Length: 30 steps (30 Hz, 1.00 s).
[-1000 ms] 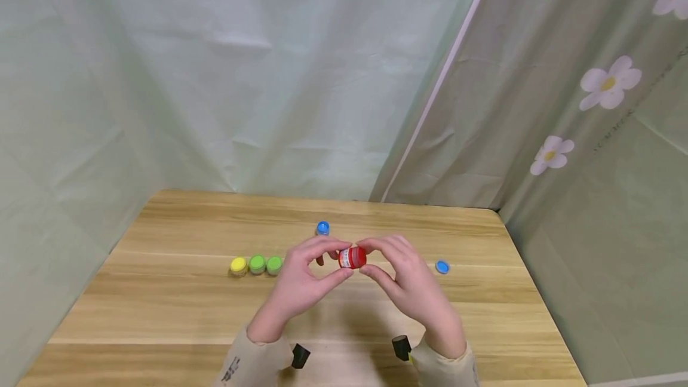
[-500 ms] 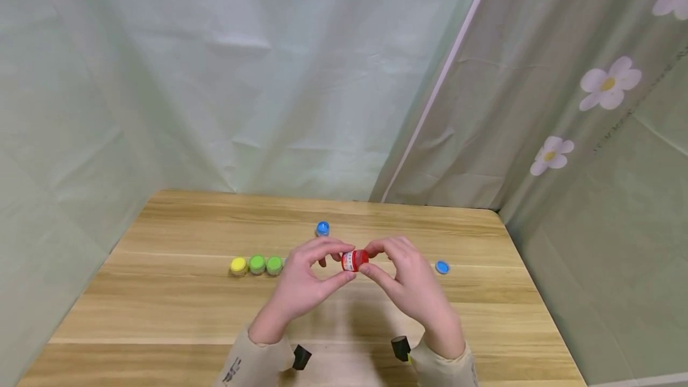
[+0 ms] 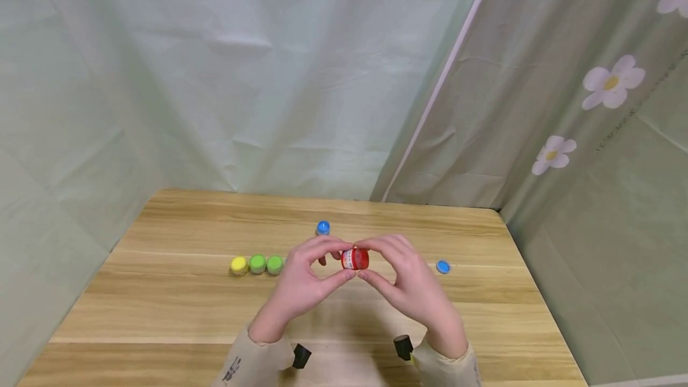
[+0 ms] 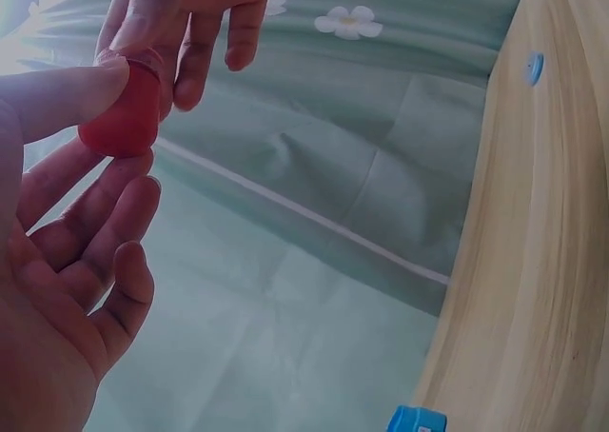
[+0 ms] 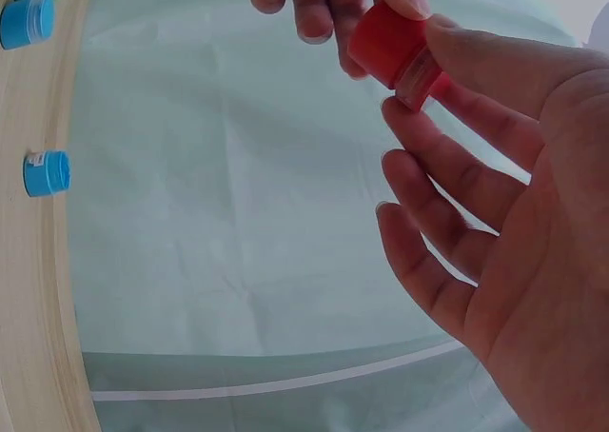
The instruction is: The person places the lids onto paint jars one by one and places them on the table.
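A small red jar (image 3: 349, 259) with a printed label is held in the air on its side above the table. My left hand (image 3: 303, 282) grips its body between thumb and fingers. On its right end, the red lid (image 3: 362, 259) is pinched between the thumb and fingertips of my right hand (image 3: 414, 288). In the right wrist view, the thumb and a finger touch that lid (image 5: 417, 78) from opposite sides, while the other fingers are loosely bent. The left wrist view has the jar's red base (image 4: 122, 123) facing the camera.
A blue jar (image 3: 323, 229), seemingly uncovered, stands behind the hands. A blue lid (image 3: 443, 267) lies to the right. Left are a yellow jar (image 3: 239, 266) and two green jars (image 3: 258, 264). Another blue jar (image 5: 27, 21) shows in the right wrist view. Curtains hang around the wooden table (image 3: 161, 321).
My right fingers have shifted on the red lid, from covering its end to its upper and lower edges. The left hand and jar stay almost in place.
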{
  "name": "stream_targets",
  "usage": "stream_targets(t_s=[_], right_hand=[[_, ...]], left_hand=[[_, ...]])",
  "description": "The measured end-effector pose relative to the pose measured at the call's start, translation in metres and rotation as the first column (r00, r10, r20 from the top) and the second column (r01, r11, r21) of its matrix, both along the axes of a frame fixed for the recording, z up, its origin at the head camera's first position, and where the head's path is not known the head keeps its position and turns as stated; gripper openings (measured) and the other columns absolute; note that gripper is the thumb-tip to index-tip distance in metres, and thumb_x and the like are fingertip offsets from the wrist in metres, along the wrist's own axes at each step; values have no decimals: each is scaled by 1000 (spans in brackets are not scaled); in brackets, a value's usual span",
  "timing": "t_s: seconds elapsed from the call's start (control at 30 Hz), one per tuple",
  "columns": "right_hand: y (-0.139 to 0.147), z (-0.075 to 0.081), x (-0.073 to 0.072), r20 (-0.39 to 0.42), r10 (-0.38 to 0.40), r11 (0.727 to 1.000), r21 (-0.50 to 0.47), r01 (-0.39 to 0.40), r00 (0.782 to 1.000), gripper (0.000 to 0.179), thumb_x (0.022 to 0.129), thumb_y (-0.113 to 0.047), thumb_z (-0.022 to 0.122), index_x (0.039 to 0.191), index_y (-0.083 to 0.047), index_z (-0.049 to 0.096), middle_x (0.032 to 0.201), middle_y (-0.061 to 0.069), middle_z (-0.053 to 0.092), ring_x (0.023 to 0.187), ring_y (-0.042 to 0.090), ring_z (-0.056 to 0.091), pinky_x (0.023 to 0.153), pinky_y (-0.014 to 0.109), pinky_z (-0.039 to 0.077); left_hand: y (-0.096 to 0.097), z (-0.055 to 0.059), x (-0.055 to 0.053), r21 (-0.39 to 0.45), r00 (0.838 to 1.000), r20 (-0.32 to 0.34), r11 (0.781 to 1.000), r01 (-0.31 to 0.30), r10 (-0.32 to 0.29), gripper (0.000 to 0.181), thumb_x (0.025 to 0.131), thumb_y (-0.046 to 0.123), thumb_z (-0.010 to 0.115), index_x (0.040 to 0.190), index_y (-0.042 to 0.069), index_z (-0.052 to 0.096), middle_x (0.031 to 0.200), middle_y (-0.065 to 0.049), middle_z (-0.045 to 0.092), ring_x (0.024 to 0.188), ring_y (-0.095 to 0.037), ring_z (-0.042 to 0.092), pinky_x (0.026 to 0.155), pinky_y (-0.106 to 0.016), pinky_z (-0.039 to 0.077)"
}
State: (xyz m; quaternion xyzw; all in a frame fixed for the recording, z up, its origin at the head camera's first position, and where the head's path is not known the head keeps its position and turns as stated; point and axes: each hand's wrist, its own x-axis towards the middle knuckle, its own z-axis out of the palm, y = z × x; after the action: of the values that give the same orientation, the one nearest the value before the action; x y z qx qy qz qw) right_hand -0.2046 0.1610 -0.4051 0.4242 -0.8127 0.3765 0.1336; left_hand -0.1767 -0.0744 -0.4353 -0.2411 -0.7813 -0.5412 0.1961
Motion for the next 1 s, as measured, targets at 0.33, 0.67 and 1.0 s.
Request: stream_targets(t_s=[0.33, 0.67, 1.0], right_hand=[[0, 4, -1, -20, 16, 1000, -10, -16, 1000, 40, 96, -20, 84, 134, -17, 70, 128, -7, 71, 121, 19, 62, 103, 39, 52], [0, 5, 1, 17, -36, 999, 3, 36, 999, 38, 95, -27, 85, 130, -17, 73, 125, -8, 72, 117, 17, 63, 98, 40, 54], [2, 3, 1, 48, -89, 996, 21, 88, 995, 43, 90, -32, 88, 129, -20, 72, 111, -12, 72, 110, 14, 63, 90, 39, 56]], left_hand=[[-1, 4, 0, 2, 1000, -15, 1000, 12, -12, 36, 87, 14, 92, 120, 18, 80, 114, 5, 76, 91, -17, 64, 72, -31, 50], [-1, 5, 0, 2, 1000, -17, 1000, 11, -11, 36, 87, 14, 92, 121, 18, 80, 113, 5, 76, 92, -17, 65, 72, -31, 50], [1, 5, 1, -7, 1000, -22, 1000, 10, -10, 35, 87, 13, 92, 120, 18, 80, 113, 6, 76, 91, -20, 65, 71, -30, 50]])
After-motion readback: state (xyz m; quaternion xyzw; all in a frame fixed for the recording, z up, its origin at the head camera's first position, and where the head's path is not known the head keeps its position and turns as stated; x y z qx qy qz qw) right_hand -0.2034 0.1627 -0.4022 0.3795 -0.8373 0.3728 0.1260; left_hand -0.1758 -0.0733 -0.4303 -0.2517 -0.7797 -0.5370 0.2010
